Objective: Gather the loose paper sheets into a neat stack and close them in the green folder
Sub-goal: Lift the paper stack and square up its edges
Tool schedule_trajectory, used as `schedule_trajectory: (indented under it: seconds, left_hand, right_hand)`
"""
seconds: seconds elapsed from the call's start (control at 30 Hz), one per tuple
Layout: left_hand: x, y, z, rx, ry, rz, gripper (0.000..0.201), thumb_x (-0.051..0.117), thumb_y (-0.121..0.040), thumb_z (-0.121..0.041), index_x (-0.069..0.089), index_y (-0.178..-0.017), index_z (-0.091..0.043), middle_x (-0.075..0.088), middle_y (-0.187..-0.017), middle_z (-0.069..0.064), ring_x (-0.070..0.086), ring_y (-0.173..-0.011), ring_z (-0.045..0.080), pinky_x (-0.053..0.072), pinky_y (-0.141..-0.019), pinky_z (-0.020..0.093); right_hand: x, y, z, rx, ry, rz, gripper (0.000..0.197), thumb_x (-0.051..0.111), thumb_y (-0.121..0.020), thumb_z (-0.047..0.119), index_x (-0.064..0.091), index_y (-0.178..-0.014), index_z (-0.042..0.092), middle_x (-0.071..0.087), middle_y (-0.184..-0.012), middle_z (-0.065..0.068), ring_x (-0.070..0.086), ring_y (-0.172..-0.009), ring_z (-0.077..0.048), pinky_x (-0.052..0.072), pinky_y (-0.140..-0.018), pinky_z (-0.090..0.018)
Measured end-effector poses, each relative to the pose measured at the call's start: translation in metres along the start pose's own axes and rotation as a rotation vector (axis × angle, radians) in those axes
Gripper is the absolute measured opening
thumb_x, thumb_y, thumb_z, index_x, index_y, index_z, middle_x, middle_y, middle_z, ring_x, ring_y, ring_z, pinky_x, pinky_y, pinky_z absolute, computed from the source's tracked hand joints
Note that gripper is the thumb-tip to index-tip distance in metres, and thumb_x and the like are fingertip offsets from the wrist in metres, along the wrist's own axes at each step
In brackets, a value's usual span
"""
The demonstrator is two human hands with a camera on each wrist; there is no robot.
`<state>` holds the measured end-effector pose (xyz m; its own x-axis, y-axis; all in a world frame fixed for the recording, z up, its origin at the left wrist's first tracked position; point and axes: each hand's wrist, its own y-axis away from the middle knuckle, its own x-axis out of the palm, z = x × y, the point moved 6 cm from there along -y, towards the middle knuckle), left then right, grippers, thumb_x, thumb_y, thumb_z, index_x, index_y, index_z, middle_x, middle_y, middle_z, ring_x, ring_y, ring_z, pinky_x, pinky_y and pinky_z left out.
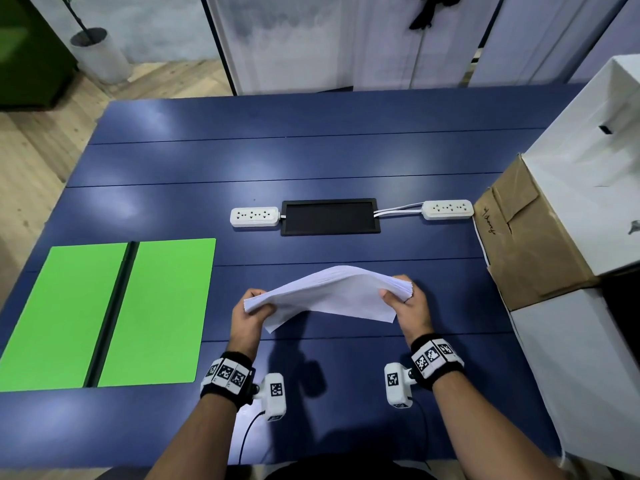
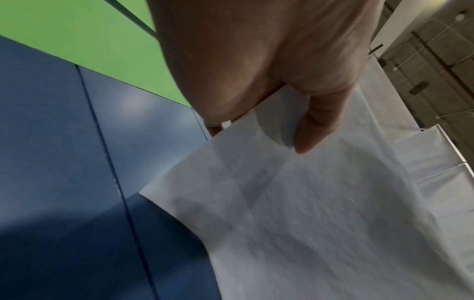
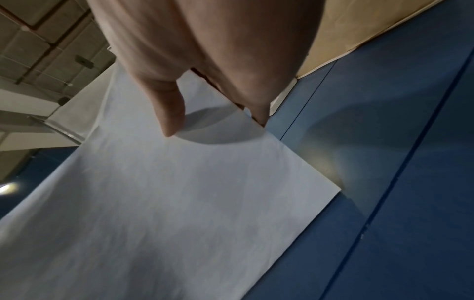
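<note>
Your left hand (image 1: pixel 250 313) and right hand (image 1: pixel 408 306) pinch opposite ends of the sheets (image 1: pixel 332 292), bowed above the desk (image 1: pixel 311 161); folder (image 1: pixel 104 313) lies open at left.

White paper stack (image 1: pixel 329 292) arched above table, green folder (image 1: pixel 104 313) open flat at left

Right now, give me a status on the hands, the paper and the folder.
Left hand and right hand grip paper stack ends, bowed above table. Green folder open flat, left. Path looks clear.
</note>
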<state>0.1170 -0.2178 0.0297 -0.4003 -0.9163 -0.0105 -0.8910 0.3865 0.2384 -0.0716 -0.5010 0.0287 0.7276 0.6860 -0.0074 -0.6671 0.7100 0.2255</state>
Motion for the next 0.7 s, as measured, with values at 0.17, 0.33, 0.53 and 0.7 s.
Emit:
schedule_trajectory:
  seconds: [0.17,0.33,0.53,0.7]
  left_hand:
    - [0.005,0.005,0.014,-0.071,-0.017,-0.021,0.025,0.067,-0.068,-0.008,0.063,-0.09,0.004,0.061,-0.082,0.004,0.056,-0.069,0.004,0.044,-0.067,0.016]
    - [0.009,0.011,0.007,-0.043,-0.009,-0.011,0.021,0.067,-0.074,-0.007,0.064,-0.092,0.002,0.063,-0.084,0.003,0.057,-0.076,0.01,0.046,-0.07,0.019]
    - [0.009,0.026,0.026,-0.145,0.026,-0.064,0.03,0.073,-0.072,-0.014,0.062,-0.097,-0.002,0.062,-0.092,0.009,0.057,-0.086,0.019,0.045,-0.082,0.036]
    - [0.011,0.028,0.021,-0.172,0.031,-0.059,0.017,0.072,-0.075,-0.014,0.06,-0.088,-0.014,0.06,-0.082,0.003,0.05,-0.079,0.018,0.038,-0.071,0.036]
  right_hand:
    - [-0.004,0.008,-0.018,0.084,-0.03,-0.045,0.027,0.074,-0.084,-0.005,0.069,-0.098,0.018,0.076,-0.088,0.012,0.07,-0.085,-0.005,0.053,-0.084,-0.02]
    - [-0.001,0.012,-0.018,0.076,-0.066,-0.15,0.023,0.072,-0.087,-0.002,0.069,-0.098,0.018,0.076,-0.09,0.008,0.071,-0.083,-0.001,0.054,-0.08,-0.015]
    - [0.007,0.025,-0.035,0.102,-0.061,-0.173,0.02,0.072,-0.09,0.006,0.068,-0.103,0.021,0.075,-0.1,0.003,0.071,-0.091,-0.008,0.054,-0.086,-0.017]
    - [0.005,0.025,-0.036,0.107,-0.078,-0.238,0.022,0.07,-0.091,0.002,0.066,-0.112,0.009,0.073,-0.1,0.0,0.07,-0.084,0.002,0.052,-0.08,-0.01]
